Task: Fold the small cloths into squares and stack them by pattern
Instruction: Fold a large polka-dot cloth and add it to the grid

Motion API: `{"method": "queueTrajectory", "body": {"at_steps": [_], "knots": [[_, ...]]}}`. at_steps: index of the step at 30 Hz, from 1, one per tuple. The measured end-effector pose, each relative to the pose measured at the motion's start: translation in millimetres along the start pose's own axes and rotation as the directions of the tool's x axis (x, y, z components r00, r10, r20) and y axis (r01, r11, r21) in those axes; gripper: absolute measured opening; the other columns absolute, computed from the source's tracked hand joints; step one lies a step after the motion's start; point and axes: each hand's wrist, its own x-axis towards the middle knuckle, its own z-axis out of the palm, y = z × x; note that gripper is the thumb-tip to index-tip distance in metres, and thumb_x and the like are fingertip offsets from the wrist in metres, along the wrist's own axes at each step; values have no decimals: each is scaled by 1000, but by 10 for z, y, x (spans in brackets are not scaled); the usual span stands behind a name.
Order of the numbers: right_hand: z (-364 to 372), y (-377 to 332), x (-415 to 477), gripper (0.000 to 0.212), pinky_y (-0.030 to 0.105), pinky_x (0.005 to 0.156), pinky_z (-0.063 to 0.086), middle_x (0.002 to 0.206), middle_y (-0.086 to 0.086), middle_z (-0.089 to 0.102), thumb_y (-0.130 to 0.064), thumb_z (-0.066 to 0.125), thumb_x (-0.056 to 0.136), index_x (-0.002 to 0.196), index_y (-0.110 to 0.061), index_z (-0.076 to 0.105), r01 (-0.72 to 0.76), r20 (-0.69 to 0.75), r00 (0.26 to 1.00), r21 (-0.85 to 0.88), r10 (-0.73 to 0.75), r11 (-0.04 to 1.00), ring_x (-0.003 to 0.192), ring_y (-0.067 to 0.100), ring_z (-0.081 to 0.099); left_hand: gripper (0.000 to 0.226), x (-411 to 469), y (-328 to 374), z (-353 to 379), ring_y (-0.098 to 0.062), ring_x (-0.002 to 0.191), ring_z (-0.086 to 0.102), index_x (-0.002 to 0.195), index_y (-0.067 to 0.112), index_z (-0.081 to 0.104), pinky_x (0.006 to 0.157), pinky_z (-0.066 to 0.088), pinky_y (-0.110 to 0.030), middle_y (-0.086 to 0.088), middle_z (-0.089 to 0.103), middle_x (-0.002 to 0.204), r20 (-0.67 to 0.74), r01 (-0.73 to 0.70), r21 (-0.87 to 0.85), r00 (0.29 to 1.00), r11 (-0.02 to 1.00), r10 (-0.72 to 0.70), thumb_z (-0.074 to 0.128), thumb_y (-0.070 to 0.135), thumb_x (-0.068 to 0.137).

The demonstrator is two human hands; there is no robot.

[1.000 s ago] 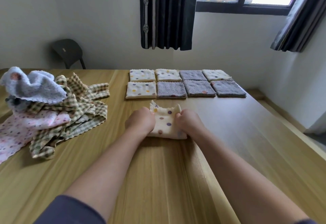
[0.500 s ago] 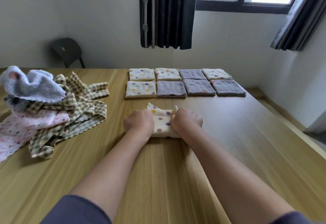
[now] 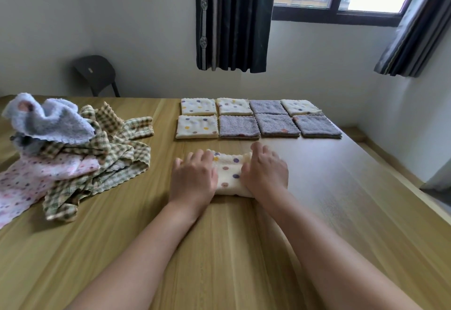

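Observation:
A cream cloth with coloured dots (image 3: 229,173) lies folded on the wooden table (image 3: 244,248) in front of me. My left hand (image 3: 194,180) presses flat on its left side and my right hand (image 3: 264,175) presses on its right side, fingers stretched forward. Only the cloth's middle strip shows between them. Beyond it lie two rows of folded squares: cream dotted ones (image 3: 197,126) and grey ones (image 3: 239,126). An unfolded pile at the left holds green checked cloths (image 3: 117,153), a pink dotted cloth (image 3: 36,180) and a light blue cloth (image 3: 48,119).
The table's right edge (image 3: 390,178) runs diagonally close to the wall. A dark chair (image 3: 95,73) stands behind the table at the far left. Dark curtains (image 3: 231,19) hang by the window above the folded rows.
Both hands went from curled fists gripping the cloth's sides to flatter hands pressing on it. The cloth's raised far corners have come down.

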Motion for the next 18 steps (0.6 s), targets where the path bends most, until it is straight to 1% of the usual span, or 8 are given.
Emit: {"method": "queueTrajectory", "body": {"at_steps": [2,4,6,8,12,15,16,18], "knots": [[51,117,-68,39,38,96,35,132,4,52,-26,49,92,129,-16,45,201,-124,974,83,-190,976,121,24,48,47,-34,55,-27,-20,118,53,120,22,57,97,34,-46,1,59,124,207,-4,-81,978,997,21,31,46,89],[104,180,-92,39,38,110,25,144,-2,45,-25,50,93,132,-19,48,335,-49,942,188,-332,923,137,19,36,49,-48,28,3,-11,142,24,140,32,40,115,10,-50,11,33,152,372,44,-120,928,992,4,27,49,96],[148,225,-106,38,40,117,13,152,-7,36,-29,43,98,135,-24,46,355,121,913,232,-389,906,146,12,19,50,-36,-4,18,-9,147,8,148,37,26,116,-3,-54,16,14,159,443,86,-141,896,986,-15,31,48,99],[170,262,-95,39,42,118,6,156,-10,30,-35,37,101,139,-29,43,335,211,901,215,-379,917,147,9,13,52,-51,-12,40,-9,148,3,149,37,22,115,-6,-55,17,10,160,455,98,-136,890,986,-26,31,48,100],[173,264,-109,41,40,117,13,156,-5,30,-38,36,101,139,-27,46,326,132,917,293,-376,899,146,13,20,54,-74,2,-10,-8,148,1,150,34,21,116,-7,-51,13,7,161,352,31,-160,935,987,28,36,41,99],[100,292,-148,24,34,95,44,127,2,61,-24,47,98,118,-22,60,165,-84,986,544,-142,823,114,22,58,45,-80,12,-50,-5,140,29,142,32,39,118,-3,-47,13,37,150,309,-106,-184,937,977,160,29,38,99],[41,299,-162,16,36,84,50,111,2,67,-22,47,98,107,-24,60,79,-79,996,614,-38,786,96,23,65,44,-78,15,-72,-6,130,43,131,30,52,117,4,-46,12,52,138,279,-104,-181,948,978,153,25,40,97],[-70,332,-173,16,37,61,52,92,1,69,-21,43,99,91,-22,56,-96,68,995,704,68,704,66,24,67,48,-50,26,-95,-15,104,60,103,24,64,106,24,-40,7,67,106,122,-77,-183,988,980,100,21,41,91]]}}
